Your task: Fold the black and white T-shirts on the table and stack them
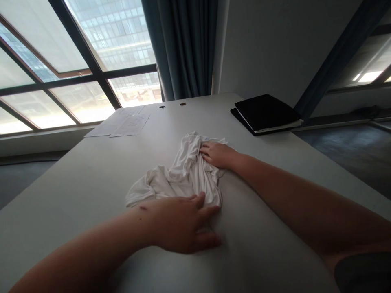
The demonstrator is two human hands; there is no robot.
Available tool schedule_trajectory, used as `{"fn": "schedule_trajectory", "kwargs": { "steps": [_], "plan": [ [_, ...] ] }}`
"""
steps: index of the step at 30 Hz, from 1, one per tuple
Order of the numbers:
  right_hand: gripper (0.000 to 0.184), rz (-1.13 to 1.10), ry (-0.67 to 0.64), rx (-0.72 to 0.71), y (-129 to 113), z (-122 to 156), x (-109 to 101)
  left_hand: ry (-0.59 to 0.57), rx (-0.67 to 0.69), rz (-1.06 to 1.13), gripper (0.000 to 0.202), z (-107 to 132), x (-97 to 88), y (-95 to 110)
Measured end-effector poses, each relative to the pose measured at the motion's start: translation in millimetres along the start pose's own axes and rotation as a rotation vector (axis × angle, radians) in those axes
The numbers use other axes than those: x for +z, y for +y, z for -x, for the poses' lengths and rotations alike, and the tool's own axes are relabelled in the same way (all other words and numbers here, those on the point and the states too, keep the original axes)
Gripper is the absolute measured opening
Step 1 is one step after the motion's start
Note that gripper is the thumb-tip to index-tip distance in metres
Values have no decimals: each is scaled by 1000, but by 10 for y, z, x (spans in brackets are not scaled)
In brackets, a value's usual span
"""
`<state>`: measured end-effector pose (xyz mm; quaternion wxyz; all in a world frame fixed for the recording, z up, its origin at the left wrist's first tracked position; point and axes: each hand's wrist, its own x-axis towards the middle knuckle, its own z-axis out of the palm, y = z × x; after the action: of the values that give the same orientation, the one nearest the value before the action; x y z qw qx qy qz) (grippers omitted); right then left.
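two hands on one white cloth, crumpled mid-way along our table. our left hand lies flat, fingers together, pinning the near edge. our right hand curls its fingers into the far bunch. we judge it best to press left and draw right slowly, since the fabric is thin, soft and wrinkly. the tabletop is smooth and matte, with a flat black folder and papers beyond.

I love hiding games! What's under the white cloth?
The white cloth lies on the grey table, left hand and right hand on top. Anything beneath its folds is hidden.
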<state>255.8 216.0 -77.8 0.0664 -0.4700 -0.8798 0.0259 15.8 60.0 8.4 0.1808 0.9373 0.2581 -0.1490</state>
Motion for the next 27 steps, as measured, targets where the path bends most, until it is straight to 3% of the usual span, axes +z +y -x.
{"fn": "schedule_trajectory", "kwargs": {
  "steps": [3, 5, 7, 9, 11, 15, 19, 21, 27],
  "plan": [
    [53, -147, 0, -131, 4, -23, 131, -108, 138, 191, 65, 40, -219, -43],
    [57, -217, -25, -199, 41, -21, 171, -44, 159, 283, 53, -66, -239, -210],
    [62, -267, -38, -246, 73, -10, 165, 143, 21, 236, 48, -240, -153, -449],
    [62, -319, -31, -268, 90, 6, 129, 393, -180, 32, 48, -412, -15, -696],
    [53, -374, -9, -269, 97, 20, 84, 479, -282, -152, 48, -519, 103, -901],
    [26, -435, 68, -224, 108, 45, 16, 456, -531, -313, 49, -495, 135, -1141],
    [15, -405, 117, -169, 112, 63, -7, 338, -850, -254, 55, -367, 35, -1333],
    [16, -364, 133, -145, 117, 60, -5, 316, -947, -209, 58, -314, 1, -1458],
    [36, -138, 106, -119, 205, 15, -6, 422, -1152, -207, 44, -61, -72, -1929]
  ]
}}
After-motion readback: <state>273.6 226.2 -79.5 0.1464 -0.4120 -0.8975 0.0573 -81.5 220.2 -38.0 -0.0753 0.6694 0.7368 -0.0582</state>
